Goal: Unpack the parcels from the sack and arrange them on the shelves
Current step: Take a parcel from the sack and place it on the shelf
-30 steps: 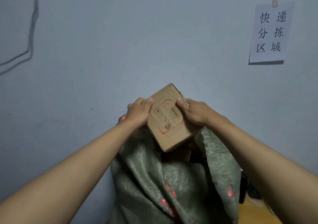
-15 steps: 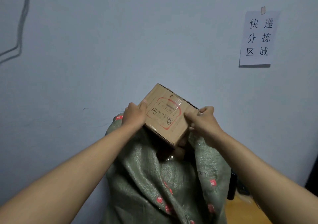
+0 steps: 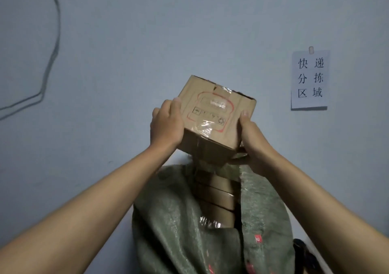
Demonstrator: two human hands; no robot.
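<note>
Wall notice (image 3: pixel 309 79) reads 快递分拣区域; both hands grip a taped box (image 3: pixel 214 120).

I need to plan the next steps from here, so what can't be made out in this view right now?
- Shelves: none in the head view; only wall shows.
- Parcels in the sack: a few stacked boxes show at the opening; the fabric hides any below.
- Box label: print too small and blurred under shiny tape.
- Right hand fingers: hidden under the box. Left hand fingers: behind its side.
- Dark thing at lower right: cut off by the arm.
</note>
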